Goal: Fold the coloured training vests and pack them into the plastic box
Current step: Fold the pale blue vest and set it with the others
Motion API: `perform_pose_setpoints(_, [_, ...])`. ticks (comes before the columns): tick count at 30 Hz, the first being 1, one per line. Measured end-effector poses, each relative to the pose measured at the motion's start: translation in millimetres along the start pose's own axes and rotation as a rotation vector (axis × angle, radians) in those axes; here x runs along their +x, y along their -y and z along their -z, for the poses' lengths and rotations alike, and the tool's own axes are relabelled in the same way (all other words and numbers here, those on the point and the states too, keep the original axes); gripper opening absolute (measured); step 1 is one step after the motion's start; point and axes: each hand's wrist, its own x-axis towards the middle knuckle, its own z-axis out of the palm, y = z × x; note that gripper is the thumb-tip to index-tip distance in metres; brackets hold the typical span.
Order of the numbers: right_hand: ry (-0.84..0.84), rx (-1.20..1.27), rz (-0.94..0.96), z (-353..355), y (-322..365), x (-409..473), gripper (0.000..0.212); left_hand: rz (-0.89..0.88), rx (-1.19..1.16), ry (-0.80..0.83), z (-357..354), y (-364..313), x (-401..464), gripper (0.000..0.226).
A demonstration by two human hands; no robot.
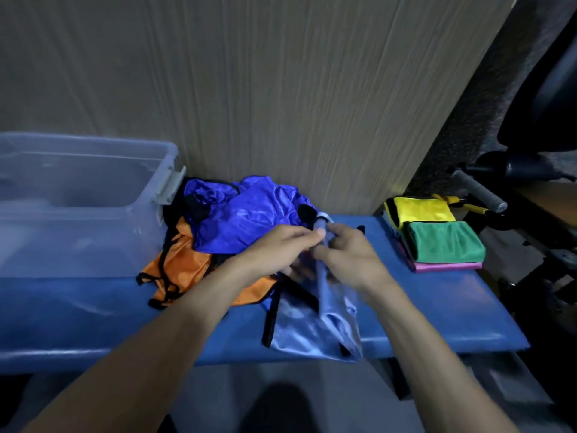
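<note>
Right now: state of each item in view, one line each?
Plastic box: open, no lid, looks empty.
Light blue vest: unfolded, top held bunched in both hands.
Left hand: grips it.
Right hand: grips it.
Dark blue vest: crumpled.
Orange vest: crumpled beneath it.
Yellow, green, pink vests: folded, stacked.

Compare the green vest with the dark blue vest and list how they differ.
The green vest is folded into a neat rectangle; the dark blue vest lies crumpled and unfolded. The green vest sits on a stack with a yellow vest at the bench's right end; the dark blue vest lies over an orange vest beside the plastic box. Neither is in the box yet.
</note>
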Motion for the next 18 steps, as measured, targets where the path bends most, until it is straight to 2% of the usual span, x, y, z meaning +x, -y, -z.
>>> perform_pose_setpoints(2, [0.060, -0.084, 0.012, -27.5, -1.9, 7.3, 0.015, 0.084, -0.033, -0.058, 7.0, 6.2, -0.2, 0.027])
perform_pose_setpoints(4, [0.106, -0.096, 0.023, -41.1, -8.1, 7.2, 0.031, 0.124, 0.062, -0.183, 14.7, 14.7, 2.2, 0.021])
perform_pose_setpoints(6, [0.146, -0.102, 0.057, -40.1, -17.0, 2.5, 0.043, 0.126, 0.173, -0.217, 21.1, 25.5, 6.0, 0.011])
perform_pose_setpoints(10, [0.096, -0.269, 0.254, -14.6, -39.0, -15.3, 0.052, 0.083, 0.335, -0.259, 26.6, 40.9, 13.3, 0.025])
perform_pose_setpoints(12, [0.099, -0.404, 0.390, -1.0, -54.1, -28.5, 0.052, 0.068, 0.413, -0.274, 24.0, 33.1, 7.9, 0.023])
perform_pose_setpoints(15, [0.168, -0.679, 0.500, 12.5, -79.5, -47.8, 0.069, 0.035, 0.573, -0.295, 19.0, 28.3, 0.5, 0.009])
perform_pose_setpoints(18, [0.200, -0.862, 0.514, 13.5, -98.3, -62.6, 0.082, 0.015, 0.853, -0.318, 12.3, 23.6, -10.1, 0.024])
